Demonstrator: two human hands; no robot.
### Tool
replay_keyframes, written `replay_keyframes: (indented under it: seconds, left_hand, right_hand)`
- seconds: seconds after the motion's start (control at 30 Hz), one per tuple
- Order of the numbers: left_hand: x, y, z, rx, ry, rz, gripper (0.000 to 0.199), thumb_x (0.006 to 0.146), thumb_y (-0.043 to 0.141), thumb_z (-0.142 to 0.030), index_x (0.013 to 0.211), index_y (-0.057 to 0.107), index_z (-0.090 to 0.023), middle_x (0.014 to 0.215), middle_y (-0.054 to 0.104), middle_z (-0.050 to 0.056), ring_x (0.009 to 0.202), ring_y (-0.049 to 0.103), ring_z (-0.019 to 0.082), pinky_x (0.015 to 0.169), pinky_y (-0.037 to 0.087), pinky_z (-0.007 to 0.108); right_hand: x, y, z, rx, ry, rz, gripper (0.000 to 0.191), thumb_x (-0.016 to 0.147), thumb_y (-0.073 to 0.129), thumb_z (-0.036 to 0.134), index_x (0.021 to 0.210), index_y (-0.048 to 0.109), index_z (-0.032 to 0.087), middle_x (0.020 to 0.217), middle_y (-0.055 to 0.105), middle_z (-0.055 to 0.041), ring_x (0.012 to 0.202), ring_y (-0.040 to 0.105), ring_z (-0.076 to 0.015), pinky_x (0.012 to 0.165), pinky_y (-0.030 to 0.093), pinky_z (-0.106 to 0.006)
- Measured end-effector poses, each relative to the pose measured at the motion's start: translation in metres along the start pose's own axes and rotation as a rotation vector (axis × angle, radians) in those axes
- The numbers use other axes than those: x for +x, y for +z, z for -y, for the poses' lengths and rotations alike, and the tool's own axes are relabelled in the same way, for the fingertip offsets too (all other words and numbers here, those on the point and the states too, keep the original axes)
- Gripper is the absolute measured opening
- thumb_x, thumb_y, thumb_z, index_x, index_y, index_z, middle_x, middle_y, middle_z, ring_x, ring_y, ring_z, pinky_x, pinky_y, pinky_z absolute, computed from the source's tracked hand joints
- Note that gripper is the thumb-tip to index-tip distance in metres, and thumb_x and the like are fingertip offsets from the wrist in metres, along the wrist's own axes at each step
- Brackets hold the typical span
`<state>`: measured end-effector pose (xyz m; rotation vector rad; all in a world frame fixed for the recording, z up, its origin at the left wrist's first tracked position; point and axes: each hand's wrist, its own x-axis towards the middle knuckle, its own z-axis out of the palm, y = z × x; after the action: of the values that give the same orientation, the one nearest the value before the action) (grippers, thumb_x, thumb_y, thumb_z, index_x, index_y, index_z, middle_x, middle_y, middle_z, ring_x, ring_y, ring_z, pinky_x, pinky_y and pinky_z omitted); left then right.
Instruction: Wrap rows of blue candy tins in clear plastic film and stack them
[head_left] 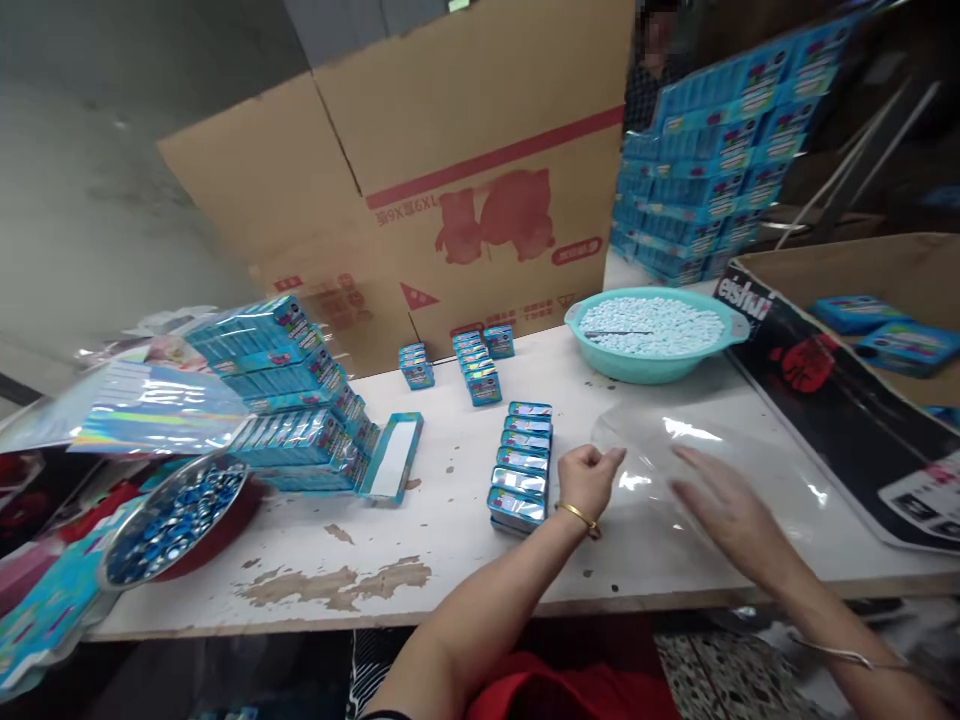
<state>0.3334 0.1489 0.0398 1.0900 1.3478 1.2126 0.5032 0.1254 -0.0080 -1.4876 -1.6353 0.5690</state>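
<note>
Stretching across the foreground, a white tabletop is showing worn brown patches, while a cardboard panel is standing behind it. Clear plastic film is lying on the right part of the tabletop, on the near side of a turquoise basin. A row of blue packs is lying just left of the left hand, whose fingers are showing curled beside the film; whether they are pinching it, I cannot tell. The right hand is showing open, fingers extended (blur is hiding any contact with the film). Pale blue pellets are filling the basin.
</note>
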Motion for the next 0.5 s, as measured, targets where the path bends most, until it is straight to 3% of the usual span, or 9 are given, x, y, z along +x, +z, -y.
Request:
replay_keyframes:
  seconds: [0.07,0.13,0.23,0.37,0.43,0.5]
  left_hand:
    - [0.0,0.002,-0.002,-0.042,-0.038,0.069,0.056,0.066,0.062,-0.067,0.048,0.042,-0.018,0.046,0.039,-0.004,0.048,0.033,0.008,0.05,0.026,0.025]
    - [-0.001,0.002,-0.008,-0.088,-0.044,0.151,0.06,0.063,0.061,-0.073,0.048,0.045,-0.017,0.046,0.04,-0.003,0.047,0.034,0.008,0.049,0.027,0.025]
    - [-0.004,-0.004,-0.02,-0.119,-0.023,0.246,0.062,0.057,0.064,-0.075,0.048,0.043,-0.017,0.045,0.038,-0.005,0.046,0.033,0.007,0.048,0.025,0.024]
    - [-0.005,-0.014,-0.033,-0.049,0.036,0.324,0.054,0.06,0.071,-0.063,0.052,0.044,-0.017,0.047,0.035,-0.007,0.048,0.029,0.006,0.048,0.021,0.023]
    - [-0.005,-0.011,-0.041,0.053,0.109,0.359,0.041,0.063,0.074,-0.048,0.059,0.048,-0.017,0.048,0.033,-0.008,0.048,0.027,0.006,0.048,0.02,0.022]
    - [-0.006,0.001,-0.054,0.123,0.228,0.36,0.025,0.069,0.071,-0.035,0.07,0.053,-0.017,0.047,0.032,-0.01,0.046,0.026,0.007,0.048,0.021,0.022]
  right_hand:
    - [-0.007,0.005,0.035,0.149,0.089,0.133,0.074,0.072,0.058,0.069,0.126,0.059,0.017,0.13,0.057,-0.0151,0.122,0.052,-0.0322,0.106,0.041,-0.049]
    - [-0.014,0.011,0.057,0.321,0.152,0.233,0.067,0.075,0.06,0.066,0.117,0.064,0.014,0.123,0.062,-0.0162,0.118,0.056,-0.0317,0.105,0.042,-0.048]
    - [-0.018,0.009,0.063,0.548,0.215,0.268,0.056,0.079,0.059,0.063,0.102,0.071,0.013,0.112,0.067,-0.0156,0.11,0.061,-0.0294,0.104,0.044,-0.046]
    - [-0.007,-0.012,0.053,0.697,0.357,0.044,0.06,0.069,0.066,0.068,0.091,0.072,0.013,0.099,0.071,-0.0152,0.092,0.068,-0.0296,0.094,0.051,-0.049]
    - [0.0,-0.024,0.057,0.582,0.352,-0.073,0.059,0.067,0.067,0.068,0.087,0.072,0.013,0.094,0.072,-0.0151,0.09,0.068,-0.0304,0.093,0.052,-0.049]
    - [0.005,-0.038,0.073,0.388,0.264,-0.094,0.055,0.07,0.066,0.063,0.093,0.072,0.013,0.099,0.071,-0.0143,0.097,0.066,-0.0303,0.094,0.051,-0.046]
